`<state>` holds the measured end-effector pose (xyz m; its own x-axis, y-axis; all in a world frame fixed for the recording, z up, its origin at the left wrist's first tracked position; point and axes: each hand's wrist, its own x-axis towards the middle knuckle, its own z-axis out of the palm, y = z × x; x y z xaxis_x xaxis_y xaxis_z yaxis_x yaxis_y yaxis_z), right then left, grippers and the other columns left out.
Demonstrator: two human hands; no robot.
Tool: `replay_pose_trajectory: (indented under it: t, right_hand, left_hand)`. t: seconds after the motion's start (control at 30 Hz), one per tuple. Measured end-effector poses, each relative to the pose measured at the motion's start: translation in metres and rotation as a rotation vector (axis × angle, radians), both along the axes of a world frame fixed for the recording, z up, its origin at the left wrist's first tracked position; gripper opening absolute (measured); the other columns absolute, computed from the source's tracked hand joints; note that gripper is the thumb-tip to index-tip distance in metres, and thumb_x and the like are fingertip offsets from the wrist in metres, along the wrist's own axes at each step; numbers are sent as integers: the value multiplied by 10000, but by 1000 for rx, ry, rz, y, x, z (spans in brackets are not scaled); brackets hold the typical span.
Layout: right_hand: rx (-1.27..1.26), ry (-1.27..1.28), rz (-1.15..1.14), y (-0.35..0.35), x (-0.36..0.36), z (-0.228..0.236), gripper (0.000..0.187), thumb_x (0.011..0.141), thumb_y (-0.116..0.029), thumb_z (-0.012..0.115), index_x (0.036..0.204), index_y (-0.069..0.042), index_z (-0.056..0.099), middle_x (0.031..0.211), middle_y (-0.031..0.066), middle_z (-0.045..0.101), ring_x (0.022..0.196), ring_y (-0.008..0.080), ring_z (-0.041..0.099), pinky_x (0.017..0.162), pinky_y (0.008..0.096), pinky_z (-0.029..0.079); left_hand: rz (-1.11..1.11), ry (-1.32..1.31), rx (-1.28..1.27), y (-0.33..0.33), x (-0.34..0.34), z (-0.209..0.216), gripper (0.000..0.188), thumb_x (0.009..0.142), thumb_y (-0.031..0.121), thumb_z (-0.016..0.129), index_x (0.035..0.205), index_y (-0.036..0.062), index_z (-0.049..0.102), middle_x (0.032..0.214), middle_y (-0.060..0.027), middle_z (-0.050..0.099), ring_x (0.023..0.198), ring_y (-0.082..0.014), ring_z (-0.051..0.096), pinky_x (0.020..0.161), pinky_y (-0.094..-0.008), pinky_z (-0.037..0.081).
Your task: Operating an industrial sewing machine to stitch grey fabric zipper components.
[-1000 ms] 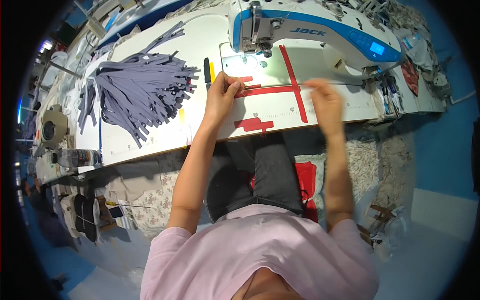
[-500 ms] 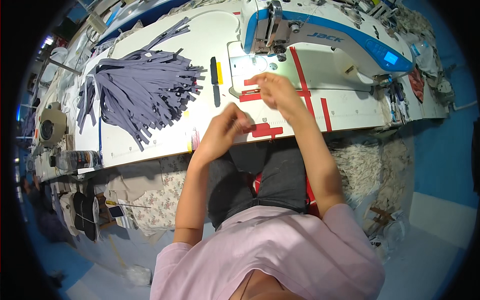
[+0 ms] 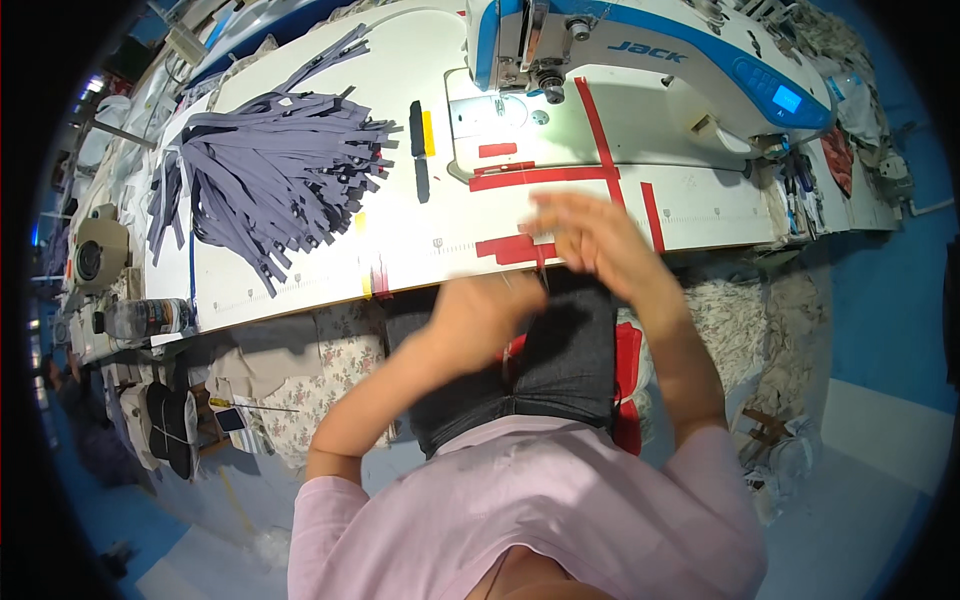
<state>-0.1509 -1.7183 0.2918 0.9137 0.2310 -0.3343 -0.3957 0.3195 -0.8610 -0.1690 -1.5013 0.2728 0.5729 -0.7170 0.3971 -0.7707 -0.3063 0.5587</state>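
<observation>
My left hand [image 3: 485, 315] hovers over my lap, just off the table's front edge. Motion smears it, and its fingers cannot be made out. Up and to its right, my right hand [image 3: 600, 245] is above the front edge with its fingers stretched out and apart; I see nothing in it. Closest to both hands lies a red tape patch [image 3: 508, 249] on the white sewing table [image 3: 330, 275]. Beyond them stands a white and blue sewing machine [image 3: 640, 50], its needle area lit. A red fabric piece [image 3: 627, 360] hangs beside my right thigh.
A big fanned bundle of grey zippers [image 3: 285, 165] lies on the table's left side. Black and yellow strips [image 3: 418, 135] are beside the machine plate. More red tape [image 3: 545, 180] marks the tabletop. A plastic bottle [image 3: 150, 318] lies at the far left.
Both hands have drawn back toward me from the tabletop. My left hand has dropped over my lap, and my right hand has moved nearer and opened its fingers. The view has shifted slightly.
</observation>
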Motion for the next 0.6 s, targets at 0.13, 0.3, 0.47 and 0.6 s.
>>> replay_pose_trajectory:
  t: [0.13,0.3,0.47,0.6]
  right_hand:
    - [102,-63,-60,5,46,18,391,1042,-156,485,1358,73,507,988,134,683,624,80,510,516,172,383]
    - [-692,-534,53,25,-29,4,208,959,-113,563,1097,-33,696,841,82,682,704,142,625,629,307,506]
    - [-794,-582,471,28,-144,-16,128,897,-142,579,832,-74,666,735,151,683,672,348,684,647,450,548]
    - [-1232,-318,1012,-2,-171,-42,197,910,-188,530,878,-83,694,777,192,686,764,380,694,686,498,539]
  left_hand:
    - [-570,-42,321,-4,-90,-54,137,753,117,602,884,117,642,782,-74,654,676,-225,661,561,-364,535]
    - [123,393,-354,0,-6,-39,136,901,-10,503,926,43,625,923,-85,670,645,-198,611,574,-337,484]
    - [309,1230,-644,-17,90,32,257,1022,158,488,1208,-17,518,1105,-119,704,590,-53,409,516,-193,337]
    - [198,1333,-604,-21,106,25,244,1028,161,481,1170,2,601,841,-29,640,595,-47,362,537,-203,322]
